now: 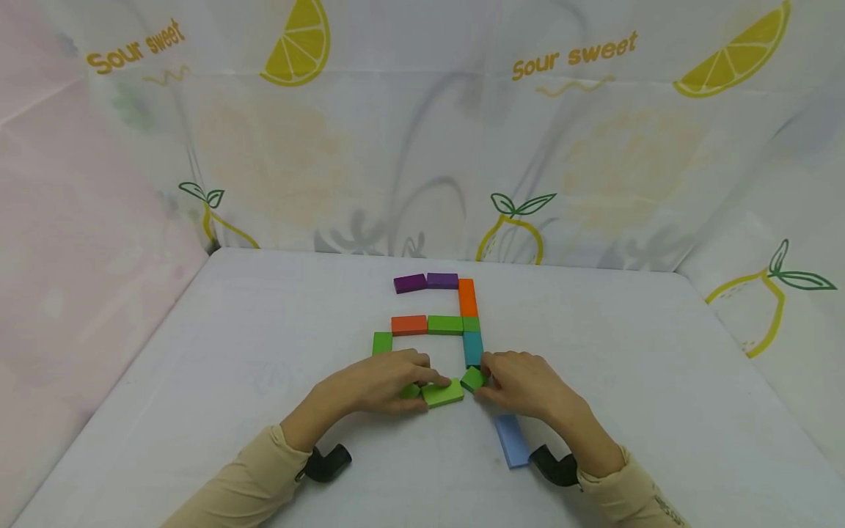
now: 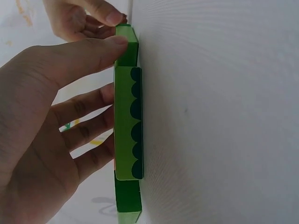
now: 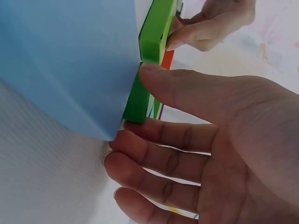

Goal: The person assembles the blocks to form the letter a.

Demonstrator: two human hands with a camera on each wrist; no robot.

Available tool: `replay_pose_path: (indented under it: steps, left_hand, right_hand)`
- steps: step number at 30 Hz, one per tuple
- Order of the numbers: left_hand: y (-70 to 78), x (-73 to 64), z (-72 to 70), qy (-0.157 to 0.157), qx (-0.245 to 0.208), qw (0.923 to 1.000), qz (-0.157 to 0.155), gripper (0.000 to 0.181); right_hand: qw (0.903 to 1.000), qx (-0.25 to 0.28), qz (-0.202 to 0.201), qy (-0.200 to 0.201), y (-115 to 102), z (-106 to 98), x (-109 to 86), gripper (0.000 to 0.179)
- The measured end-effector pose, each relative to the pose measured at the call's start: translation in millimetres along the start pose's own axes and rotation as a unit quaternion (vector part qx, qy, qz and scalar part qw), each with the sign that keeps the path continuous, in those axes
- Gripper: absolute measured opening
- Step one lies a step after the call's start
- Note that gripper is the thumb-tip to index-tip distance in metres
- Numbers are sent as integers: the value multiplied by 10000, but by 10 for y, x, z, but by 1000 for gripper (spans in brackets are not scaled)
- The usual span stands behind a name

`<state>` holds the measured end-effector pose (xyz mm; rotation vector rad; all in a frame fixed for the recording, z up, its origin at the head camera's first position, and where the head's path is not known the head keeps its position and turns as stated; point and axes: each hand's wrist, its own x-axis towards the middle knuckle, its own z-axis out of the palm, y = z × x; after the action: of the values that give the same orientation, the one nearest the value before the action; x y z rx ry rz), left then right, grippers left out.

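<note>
At the front of the block figure, my left hand (image 1: 389, 381) pinches a light green block (image 1: 444, 394) between thumb and index finger. A scalloped green block (image 2: 126, 123) lies under the palm, partly hidden from the head view. My right hand (image 1: 531, 383) pinches a small green block (image 1: 472, 379), turned at an angle beside the light green one. Behind that small block stands a teal block (image 1: 472, 348). Near the right wrist lies a light blue block (image 1: 512, 441), which looms large in the right wrist view.
Farther back, the figure continues with a green block (image 1: 382, 343), a red-orange block (image 1: 409, 325), another green block (image 1: 445, 325), an orange block (image 1: 467, 298) and two purple blocks (image 1: 442, 281). All lie on a white-covered table (image 1: 264, 323) before a lemon-print cloth (image 1: 422, 147).
</note>
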<state>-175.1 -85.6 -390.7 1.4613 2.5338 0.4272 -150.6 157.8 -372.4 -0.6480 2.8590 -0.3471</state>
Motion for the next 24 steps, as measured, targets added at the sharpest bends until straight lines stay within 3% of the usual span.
replay_pose_path:
  steps: [14, 24]
  left_hand:
    - [-14, 11, -7, -73, 93, 9999, -4, 41]
    - [-69, -17, -65, 83, -208, 9997, -112, 46]
  right_hand:
    - [10000, 0, -6, -90, -1, -7, 10, 21]
    - [9995, 87, 80, -286, -2, -68, 4, 22]
